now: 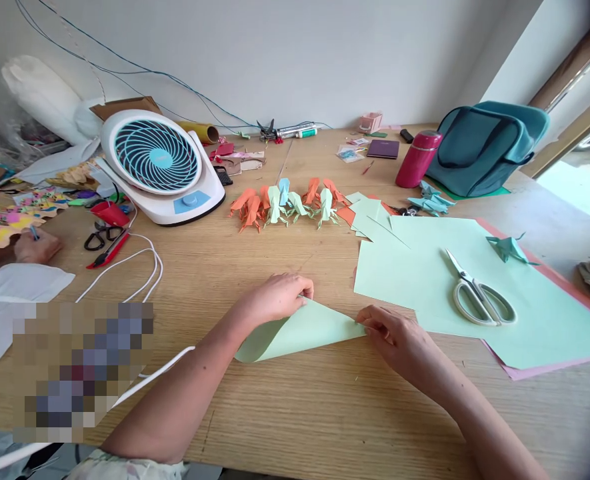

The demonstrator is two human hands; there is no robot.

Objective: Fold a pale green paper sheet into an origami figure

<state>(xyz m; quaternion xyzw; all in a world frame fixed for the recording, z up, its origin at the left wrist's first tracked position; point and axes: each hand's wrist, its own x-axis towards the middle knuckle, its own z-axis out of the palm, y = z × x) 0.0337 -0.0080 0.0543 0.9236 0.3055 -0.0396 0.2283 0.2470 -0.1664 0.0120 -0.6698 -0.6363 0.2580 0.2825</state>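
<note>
A sheet of light green paper [305, 337] is bent over on itself diagonally on the wooden table, its left side curling in an open loop. My left hand [285, 297] grips its upper corner, fingers closed. At the paper's right-hand point, my right hand [389, 330] pinches the corner between thumb and fingers. Right of my hands lie large sheets of green paper [405, 267], with white-handled scissors [479, 297] resting on top. Behind the paper stand several folded paper figures, among them an orange one [251, 212] and a pale green one [275, 205].
A white and blue fan [162, 163] stands at the back left, its white cable [147, 267] looping over the table. A pink bottle [419, 159] and a teal bag [485, 150] are at the back right. Another person's hand [37, 247] holds something thin at far left.
</note>
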